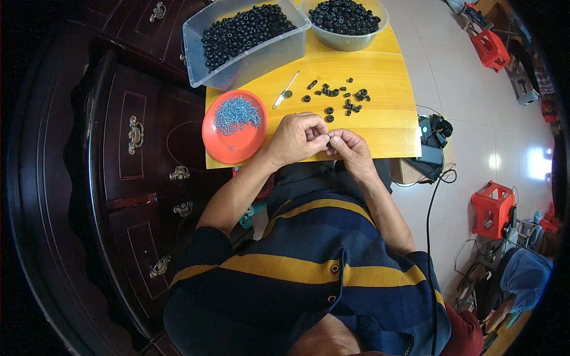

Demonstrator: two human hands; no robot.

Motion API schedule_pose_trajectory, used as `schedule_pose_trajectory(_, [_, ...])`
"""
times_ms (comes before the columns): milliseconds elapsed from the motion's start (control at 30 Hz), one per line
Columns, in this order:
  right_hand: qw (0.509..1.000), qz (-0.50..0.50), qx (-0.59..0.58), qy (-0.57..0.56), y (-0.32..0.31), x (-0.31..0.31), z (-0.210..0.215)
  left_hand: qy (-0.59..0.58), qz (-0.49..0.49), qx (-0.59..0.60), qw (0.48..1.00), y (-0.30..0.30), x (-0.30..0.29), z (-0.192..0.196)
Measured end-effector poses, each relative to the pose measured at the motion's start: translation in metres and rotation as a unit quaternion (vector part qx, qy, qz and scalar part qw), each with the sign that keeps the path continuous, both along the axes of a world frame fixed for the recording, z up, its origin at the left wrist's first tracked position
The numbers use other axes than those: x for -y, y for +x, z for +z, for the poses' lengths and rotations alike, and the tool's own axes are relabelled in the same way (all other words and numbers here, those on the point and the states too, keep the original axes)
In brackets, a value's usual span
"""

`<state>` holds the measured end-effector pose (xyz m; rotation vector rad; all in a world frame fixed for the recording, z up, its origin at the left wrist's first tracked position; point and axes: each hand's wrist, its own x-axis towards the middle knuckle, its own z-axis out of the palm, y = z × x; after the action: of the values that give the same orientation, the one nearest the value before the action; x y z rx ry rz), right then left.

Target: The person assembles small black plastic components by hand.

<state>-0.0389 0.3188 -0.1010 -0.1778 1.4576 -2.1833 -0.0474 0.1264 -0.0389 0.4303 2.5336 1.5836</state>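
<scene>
My left hand and my right hand meet fingertip to fingertip over the near edge of the yellow table. Pinched between them is a small dark piece, mostly hidden by the fingers, so its kind cannot be made out. Just beyond my hands lie several loose black ring-shaped parts. A screwdriver with a pale handle rests farther left. Beside my left forearm sits a red plate bearing a heap of small bluish metal screws.
At the table's far side stand a clear rectangular bin and a round translucent bowl, both filled with black parts. Dark wooden drawers flank the table's left. Black devices with cables are at its right; red stools stand on the floor.
</scene>
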Motion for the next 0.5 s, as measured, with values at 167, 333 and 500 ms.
schedule_pose_trajectory(167, [1.0, -0.023, -0.016, -0.008, -0.003, -0.002, -0.009, -0.04, -0.005, -0.046, 0.998, 0.0, -0.005, 0.001])
schedule_pose_trajectory(333, [0.999, -0.027, -0.038, 0.008, -0.006, -0.004, -0.001, -0.065, -0.019, -0.112, 0.991, 0.004, -0.008, 0.007])
schedule_pose_trajectory(500, [0.999, -0.023, -0.02, -0.018, -0.007, -0.004, 0.004, -0.13, -0.012, -0.083, 0.988, 0.004, -0.008, 0.026])
